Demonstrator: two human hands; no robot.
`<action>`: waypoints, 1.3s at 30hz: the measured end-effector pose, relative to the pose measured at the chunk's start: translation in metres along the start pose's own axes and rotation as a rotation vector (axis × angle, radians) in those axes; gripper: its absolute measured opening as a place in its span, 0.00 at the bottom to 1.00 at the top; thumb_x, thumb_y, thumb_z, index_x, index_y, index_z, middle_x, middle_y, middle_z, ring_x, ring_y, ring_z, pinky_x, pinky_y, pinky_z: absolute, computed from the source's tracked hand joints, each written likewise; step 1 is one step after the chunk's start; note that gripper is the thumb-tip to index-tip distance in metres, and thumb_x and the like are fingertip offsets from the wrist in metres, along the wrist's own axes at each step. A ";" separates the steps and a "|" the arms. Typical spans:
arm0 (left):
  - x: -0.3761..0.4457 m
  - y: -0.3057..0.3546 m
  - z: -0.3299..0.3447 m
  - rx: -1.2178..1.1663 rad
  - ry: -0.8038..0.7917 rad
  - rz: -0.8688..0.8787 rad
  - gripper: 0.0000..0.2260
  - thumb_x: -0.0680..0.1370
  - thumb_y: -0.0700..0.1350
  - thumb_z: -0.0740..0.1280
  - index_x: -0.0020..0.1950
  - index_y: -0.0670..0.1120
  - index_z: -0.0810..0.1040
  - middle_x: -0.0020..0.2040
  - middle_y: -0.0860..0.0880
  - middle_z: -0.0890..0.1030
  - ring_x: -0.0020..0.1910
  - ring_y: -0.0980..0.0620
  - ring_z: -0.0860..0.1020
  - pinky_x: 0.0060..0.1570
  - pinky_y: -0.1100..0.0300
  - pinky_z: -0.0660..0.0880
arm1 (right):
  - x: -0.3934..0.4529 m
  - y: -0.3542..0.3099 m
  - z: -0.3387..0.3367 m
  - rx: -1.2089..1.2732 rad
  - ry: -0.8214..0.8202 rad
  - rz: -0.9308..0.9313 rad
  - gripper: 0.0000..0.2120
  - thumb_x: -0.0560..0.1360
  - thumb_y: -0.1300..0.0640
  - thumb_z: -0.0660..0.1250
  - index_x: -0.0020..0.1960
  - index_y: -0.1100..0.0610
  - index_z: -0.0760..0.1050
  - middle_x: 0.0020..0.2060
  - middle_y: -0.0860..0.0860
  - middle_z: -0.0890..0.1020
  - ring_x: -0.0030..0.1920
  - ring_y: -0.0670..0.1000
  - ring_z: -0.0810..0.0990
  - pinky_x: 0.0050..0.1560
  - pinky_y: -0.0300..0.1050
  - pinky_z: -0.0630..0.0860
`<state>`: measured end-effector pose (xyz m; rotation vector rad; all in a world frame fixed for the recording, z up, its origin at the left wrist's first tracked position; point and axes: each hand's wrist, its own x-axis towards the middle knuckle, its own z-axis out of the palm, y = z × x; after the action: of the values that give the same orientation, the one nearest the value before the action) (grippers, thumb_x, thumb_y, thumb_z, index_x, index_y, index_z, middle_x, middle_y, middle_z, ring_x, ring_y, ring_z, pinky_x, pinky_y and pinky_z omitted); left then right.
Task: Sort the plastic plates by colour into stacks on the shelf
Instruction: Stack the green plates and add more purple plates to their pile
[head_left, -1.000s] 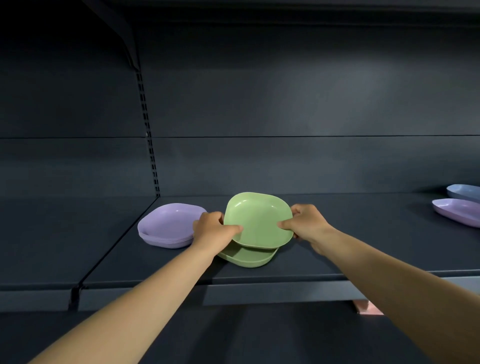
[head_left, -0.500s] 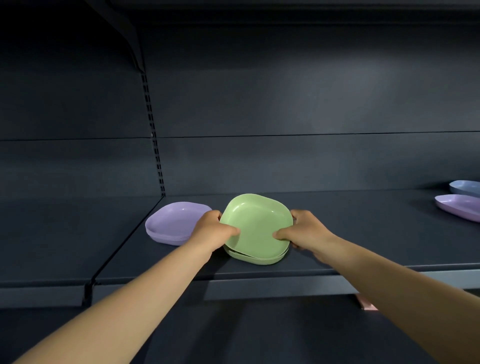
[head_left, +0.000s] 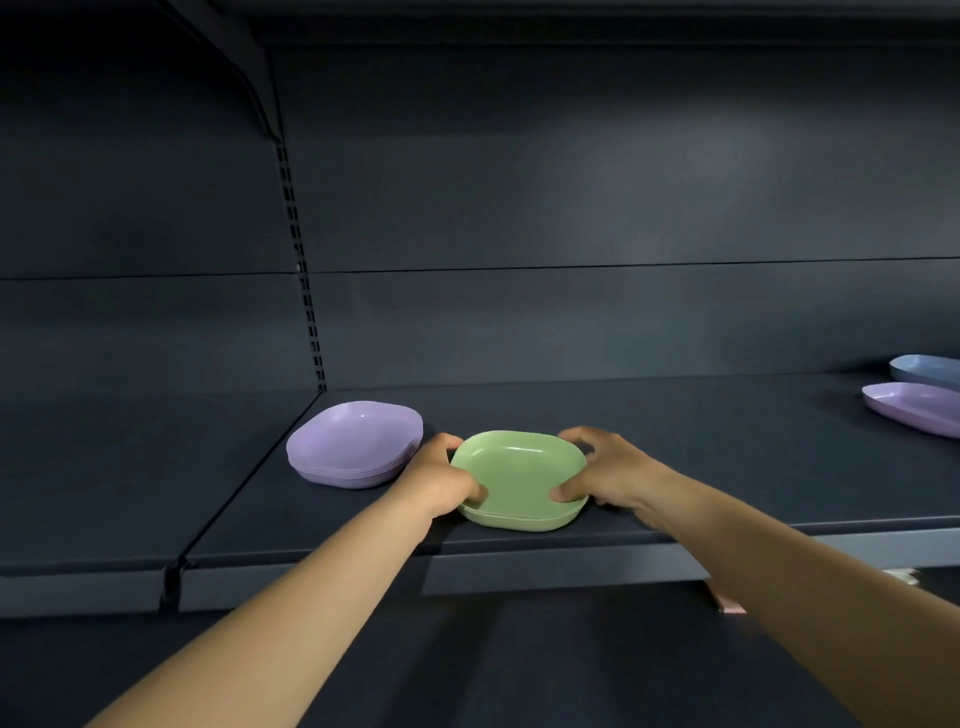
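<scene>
A green plate (head_left: 519, 470) lies flat on top of another green plate near the front of the dark shelf (head_left: 727, 467). My left hand (head_left: 441, 480) grips its left rim, thumb on the inside. My right hand (head_left: 605, 475) holds its right rim, thumb on the near corner and fingers curled round the far side. Left of them sits a stack of several purple plates (head_left: 356, 444). At the far right lie a single purple plate (head_left: 914, 408) and, behind it, a blue plate (head_left: 927, 370).
A slotted upright (head_left: 301, 270) divides this shelf bay from the bay on the left. The shelf's front lip (head_left: 519, 571) runs below the plates. Something small and pink (head_left: 730, 604) shows under the shelf at the right.
The green plate came down from a tilted, raised position and now rests flat on the lower green plate. Both hands sank with it and still hold its rims.
</scene>
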<state>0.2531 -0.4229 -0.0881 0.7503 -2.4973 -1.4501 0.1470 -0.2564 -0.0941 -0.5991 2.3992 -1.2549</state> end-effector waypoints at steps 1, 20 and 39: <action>0.001 0.001 0.000 0.011 -0.009 0.003 0.25 0.71 0.36 0.71 0.66 0.48 0.70 0.42 0.57 0.69 0.48 0.53 0.70 0.46 0.63 0.66 | 0.003 -0.001 -0.002 -0.001 -0.028 0.007 0.30 0.65 0.63 0.76 0.64 0.48 0.71 0.55 0.50 0.77 0.54 0.52 0.77 0.43 0.40 0.74; 0.024 0.133 0.069 0.719 0.023 0.387 0.26 0.75 0.52 0.68 0.71 0.48 0.65 0.68 0.46 0.67 0.68 0.46 0.67 0.61 0.58 0.66 | -0.030 0.024 -0.175 -1.011 0.172 -0.207 0.33 0.73 0.42 0.68 0.73 0.53 0.62 0.68 0.55 0.68 0.69 0.57 0.64 0.68 0.50 0.65; 0.088 0.326 0.392 0.541 -0.243 0.339 0.26 0.73 0.56 0.70 0.67 0.47 0.70 0.63 0.48 0.72 0.59 0.49 0.73 0.55 0.60 0.69 | -0.028 0.200 -0.520 -1.008 0.016 0.036 0.28 0.70 0.44 0.71 0.66 0.47 0.68 0.61 0.46 0.73 0.58 0.50 0.74 0.59 0.43 0.70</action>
<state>-0.0808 -0.0331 -0.0238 0.1915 -3.0560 -0.7966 -0.1295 0.2136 0.0213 -0.7764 2.9215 0.0682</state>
